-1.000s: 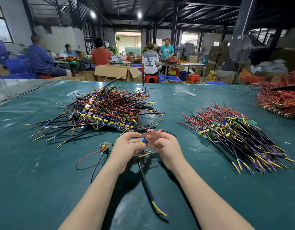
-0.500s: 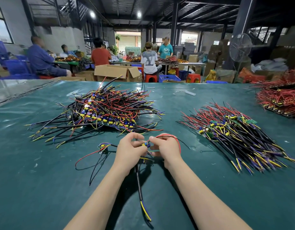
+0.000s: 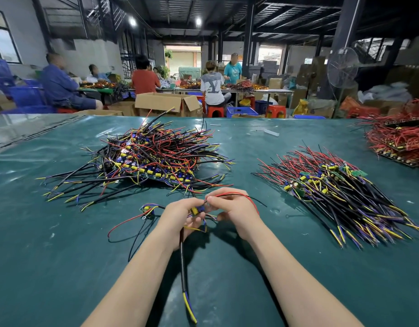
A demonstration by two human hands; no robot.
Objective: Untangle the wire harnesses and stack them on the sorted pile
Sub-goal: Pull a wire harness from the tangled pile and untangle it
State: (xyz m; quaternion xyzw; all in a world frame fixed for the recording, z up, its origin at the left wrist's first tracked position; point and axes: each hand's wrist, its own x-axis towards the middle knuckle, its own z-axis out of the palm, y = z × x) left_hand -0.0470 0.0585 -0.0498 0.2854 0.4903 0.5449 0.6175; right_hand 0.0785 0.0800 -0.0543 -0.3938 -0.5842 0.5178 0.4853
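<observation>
With left hand and right hand in a pinching grip on the harness, hold it steady and ease the red wire free slowly.

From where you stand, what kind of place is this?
Probably an electronics assembly workshop: a tangled pile of wire harnesses and a sorted pile on the green table, workers seated behind.

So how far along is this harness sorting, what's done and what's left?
Roughly midway, at a guess. Done: the sorted pile on the right holds many aligned harnesses. In hand: the left hand and right hand pinch one harness at its small board; a loose harness lies beside them. Left: the large tangled heap.
</observation>
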